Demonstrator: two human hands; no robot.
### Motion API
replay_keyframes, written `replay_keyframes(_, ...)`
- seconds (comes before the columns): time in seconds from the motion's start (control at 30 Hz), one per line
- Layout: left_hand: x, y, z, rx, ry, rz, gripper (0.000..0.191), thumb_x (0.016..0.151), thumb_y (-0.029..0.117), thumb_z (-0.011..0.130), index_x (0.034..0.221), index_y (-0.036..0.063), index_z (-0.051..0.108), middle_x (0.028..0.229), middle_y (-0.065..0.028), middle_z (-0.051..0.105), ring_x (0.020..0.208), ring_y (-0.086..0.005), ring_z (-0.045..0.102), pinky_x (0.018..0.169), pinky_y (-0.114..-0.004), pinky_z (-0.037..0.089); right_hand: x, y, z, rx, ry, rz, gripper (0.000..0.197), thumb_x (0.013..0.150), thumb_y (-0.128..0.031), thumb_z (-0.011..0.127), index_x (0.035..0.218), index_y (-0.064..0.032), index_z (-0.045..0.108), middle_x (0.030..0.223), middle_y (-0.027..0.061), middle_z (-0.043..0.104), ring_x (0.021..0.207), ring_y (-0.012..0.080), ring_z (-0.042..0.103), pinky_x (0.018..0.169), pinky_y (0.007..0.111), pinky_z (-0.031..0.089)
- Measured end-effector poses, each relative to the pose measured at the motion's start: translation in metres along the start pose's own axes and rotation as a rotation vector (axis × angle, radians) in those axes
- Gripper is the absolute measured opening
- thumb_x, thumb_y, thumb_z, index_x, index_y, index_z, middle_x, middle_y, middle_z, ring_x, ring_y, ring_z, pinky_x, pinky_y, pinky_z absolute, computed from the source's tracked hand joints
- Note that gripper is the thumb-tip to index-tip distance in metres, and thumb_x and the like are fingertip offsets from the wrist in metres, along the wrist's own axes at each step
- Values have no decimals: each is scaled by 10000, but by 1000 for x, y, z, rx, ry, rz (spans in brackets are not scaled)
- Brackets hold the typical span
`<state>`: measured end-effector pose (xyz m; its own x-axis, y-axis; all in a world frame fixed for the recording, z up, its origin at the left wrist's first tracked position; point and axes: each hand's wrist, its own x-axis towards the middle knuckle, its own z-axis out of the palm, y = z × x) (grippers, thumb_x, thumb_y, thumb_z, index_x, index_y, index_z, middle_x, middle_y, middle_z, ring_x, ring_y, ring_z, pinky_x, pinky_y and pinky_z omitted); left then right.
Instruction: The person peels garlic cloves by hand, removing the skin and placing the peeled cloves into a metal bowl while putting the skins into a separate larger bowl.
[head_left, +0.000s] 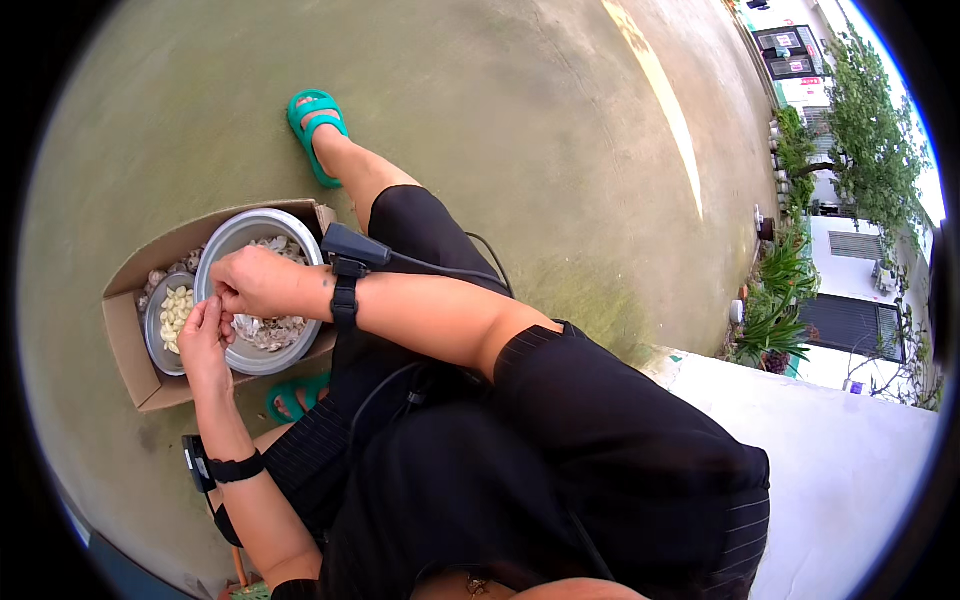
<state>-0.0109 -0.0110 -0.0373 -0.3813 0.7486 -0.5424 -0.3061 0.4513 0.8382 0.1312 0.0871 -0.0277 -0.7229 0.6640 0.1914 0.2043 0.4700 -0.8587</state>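
My right hand (253, 280) reaches over a large metal basin (259, 369) holding papery garlic skins (271, 332). Its fingertips are pinched together and meet those of my left hand (206, 324), at the basin's left side. Whatever lies between the fingers is too small and too covered to make out. Left of the basin, a smaller metal bowl (153, 346) holds peeled garlic cloves (176, 311), close beside my left hand. Both vessels stand in an open cardboard box (129, 322). Unpeeled garlic bulbs (156, 279) show behind the small bowl.
The box stands on a concrete floor (480, 97) between my feet, which wear green sandals (319, 163). A black device (352, 244) is strapped to my right wrist, its cable (442, 268) running along the forearm. Another device (196, 463) sits on my left forearm. Potted plants (776, 330) line a far wall.
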Motion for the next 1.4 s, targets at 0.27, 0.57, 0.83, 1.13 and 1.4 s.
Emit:
replay_keyframes(0.27,-9,21,-3,5,-216,-27,207,922,178,582,988,-15,618,747,-22,580,619,-70,484,582,-210,402,21,6,-12,29,-69,196,180,844,-196,584,905,-26,594,754,108,630,675,183,594,660,313,481)
replay_keyframes(0.57,-18,23,-6,-196,-23,-19,203,917,162,574,1053,21,624,904,-60,658,796,-89,576,739,-225,454,11,18,4,11,-194,246,134,810,-137,614,864,-17,636,748,116,657,678,243,631,657,334,493)
replay_keyframes(0.83,-12,18,0,-144,97,11,153,894,173,612,965,40,639,881,-47,673,788,-86,595,721,-240,463,15,1,2,161,-128,309,147,812,-139,663,907,-26,666,778,89,679,683,171,649,649,293,509)
replay_keyframes(1.13,-13,20,5,26,157,82,142,865,120,647,919,-11,631,787,-70,669,657,-95,587,579,-218,469,12,-3,8,-95,-79,40,74,797,-72,626,829,-12,596,707,90,619,639,173,597,614,293,480)
replay_keyframes(1.4,-11,20,1,112,56,107,165,873,100,632,967,-36,627,800,-78,661,668,-97,587,590,-220,470,20,0,3,22,-55,66,75,765,-98,606,786,-35,572,713,124,604,658,288,601,613,358,485)
